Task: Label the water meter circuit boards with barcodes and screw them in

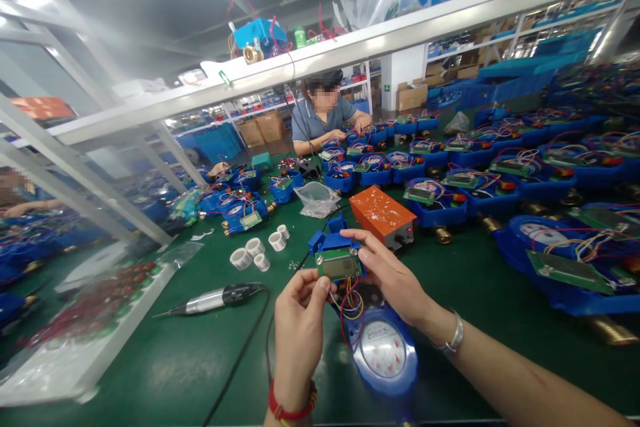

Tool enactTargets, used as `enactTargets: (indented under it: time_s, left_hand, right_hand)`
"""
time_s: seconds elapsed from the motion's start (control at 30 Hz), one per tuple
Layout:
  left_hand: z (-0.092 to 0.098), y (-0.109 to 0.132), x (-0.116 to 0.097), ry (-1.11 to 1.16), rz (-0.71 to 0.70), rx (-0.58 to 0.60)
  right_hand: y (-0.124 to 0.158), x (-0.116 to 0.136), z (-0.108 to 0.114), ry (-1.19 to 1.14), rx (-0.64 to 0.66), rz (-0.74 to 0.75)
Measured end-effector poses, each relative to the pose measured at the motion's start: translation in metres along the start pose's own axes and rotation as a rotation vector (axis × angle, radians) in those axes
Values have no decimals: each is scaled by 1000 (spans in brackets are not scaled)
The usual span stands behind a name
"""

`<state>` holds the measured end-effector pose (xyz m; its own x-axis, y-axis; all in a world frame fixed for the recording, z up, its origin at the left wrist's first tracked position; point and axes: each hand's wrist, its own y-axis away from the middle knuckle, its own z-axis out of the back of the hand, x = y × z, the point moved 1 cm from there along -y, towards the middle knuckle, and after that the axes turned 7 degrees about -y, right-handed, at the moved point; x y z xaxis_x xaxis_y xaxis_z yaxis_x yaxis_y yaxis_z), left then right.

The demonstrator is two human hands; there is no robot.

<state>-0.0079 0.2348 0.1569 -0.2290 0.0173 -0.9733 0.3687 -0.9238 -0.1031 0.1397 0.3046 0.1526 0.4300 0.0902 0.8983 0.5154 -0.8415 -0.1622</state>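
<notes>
My left hand [303,313] pinches the lower left corner of a small green circuit board [340,265] with a lit LCD display. My right hand [395,277] is at the board's right side with its fingers stretched out. One fingertip is by the board's upper right corner, and another lies over the blue plastic housing [330,240] behind it. Coloured wires [353,303] hang from the board towards a blue water meter [385,350] with a round dial, lying below my hands. The right thumb is mostly hidden.
An orange power box [383,213] stands behind my hands. An electric screwdriver [215,299] lies left on the green mat, near several white rings [241,258]. A bagged foam tray [95,347] is at far left. Wired blue meters [480,187] fill the right; a co-worker [325,113] sits opposite.
</notes>
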Motion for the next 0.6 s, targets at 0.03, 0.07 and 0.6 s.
enactTargets:
  time_s: [0.03,0.07,0.6]
  left_hand:
    - [0,0,1,12,3,8]
    - [-1,0,1,16,7,10]
    - [2,3,-6,-311,-41,-41]
  right_hand:
    - [0,-1,0,-3,-10,-5]
    - [0,-2,-1,-7,-18,-10]
    - [-2,-6,-10,95,-15,137]
